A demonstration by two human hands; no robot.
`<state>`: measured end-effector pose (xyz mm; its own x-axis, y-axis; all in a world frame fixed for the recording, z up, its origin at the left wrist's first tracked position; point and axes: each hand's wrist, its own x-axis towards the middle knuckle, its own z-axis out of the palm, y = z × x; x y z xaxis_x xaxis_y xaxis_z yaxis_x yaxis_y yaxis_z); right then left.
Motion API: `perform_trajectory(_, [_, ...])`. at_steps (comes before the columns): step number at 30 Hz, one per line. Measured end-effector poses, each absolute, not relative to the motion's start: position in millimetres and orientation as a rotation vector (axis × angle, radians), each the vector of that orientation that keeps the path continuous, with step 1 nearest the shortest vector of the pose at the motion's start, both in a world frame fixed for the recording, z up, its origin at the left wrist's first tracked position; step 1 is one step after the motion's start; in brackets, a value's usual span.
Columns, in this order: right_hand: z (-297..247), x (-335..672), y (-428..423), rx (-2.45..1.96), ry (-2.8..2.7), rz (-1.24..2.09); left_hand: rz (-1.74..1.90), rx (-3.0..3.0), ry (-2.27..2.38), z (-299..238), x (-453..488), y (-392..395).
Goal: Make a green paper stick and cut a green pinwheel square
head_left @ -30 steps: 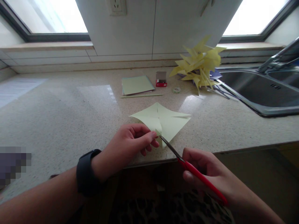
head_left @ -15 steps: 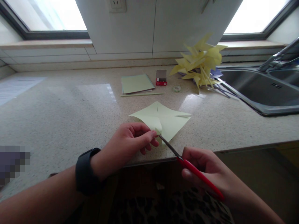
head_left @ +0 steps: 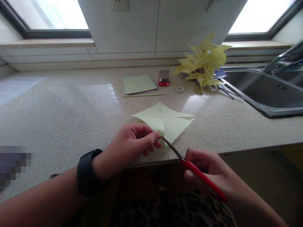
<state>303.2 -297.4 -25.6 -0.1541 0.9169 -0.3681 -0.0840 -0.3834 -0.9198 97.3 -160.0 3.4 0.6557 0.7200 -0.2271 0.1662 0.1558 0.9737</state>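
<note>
A pale yellow-green sheet of paper [head_left: 171, 126] lies near the counter's front edge, with slits running inward from its corners. My left hand [head_left: 139, 140] is closed, pinching the near corner of the sheet between thumb and fingers, and that part curls upward. Red-handled scissors [head_left: 197, 171] are gripped in my right hand [head_left: 208, 167]. Their metal blades point up and left, with the tips touching or very close to the pinched corner beside my left fingertips. Whether the blades are fully closed I cannot tell.
Behind the sheet are a stack of coloured paper [head_left: 140, 84], a thin stick [head_left: 144, 95], a small red box [head_left: 164, 78] and a tape roll [head_left: 179, 89]. Yellow paper pinwheels [head_left: 203, 63] lie beside the sink [head_left: 267, 91] at right. A printed page [head_left: 19, 86] rests far left.
The view shifts very slightly. Both hands, the scissors and the sheet keep practically the same positions.
</note>
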Motion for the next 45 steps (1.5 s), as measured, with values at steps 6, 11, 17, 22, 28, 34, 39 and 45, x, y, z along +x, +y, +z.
perform_trajectory(6, [-22.9, 302.7, -297.1, -1.361, -1.047, 1.614, 0.468, 1.401, 0.818, 2.6, 96.6, -159.9])
perform_trajectory(11, [-22.9, 303.6, -296.9, -1.345, -1.063, 1.632, 0.464, 1.413, 0.818, 2.6, 96.7, -159.8])
perform_trajectory(17, [-22.3, 303.9, -296.9, -1.361, -1.060, 1.625, 0.469, 1.421, 0.821, 3.9, 96.8, -160.8])
perform_trajectory(22, [-24.0, 303.0, -297.1, -1.351, -1.039, 1.631, 0.478, 1.413, 0.816, 3.3, 97.2, -160.3])
perform_trajectory(28, [-22.0, 298.8, -296.2, -1.391, -1.097, 1.560, 0.513, 1.358, 0.806, 2.8, 96.8, -160.5])
perform_trajectory(34, [-26.9, 281.2, -300.5, -1.446, -1.256, 1.355, 0.599, 1.304, 0.805, 1.3, 97.0, -165.5])
perform_trajectory(39, [-35.6, 263.3, -302.4, -1.470, -1.276, 1.172, 0.715, 1.244, 0.820, 0.9, 98.8, -170.5])
perform_trajectory(45, [-40.5, 250.3, -296.8, -1.534, -1.266, 1.047, 0.769, 1.184, 0.854, 1.7, 99.5, -174.3])
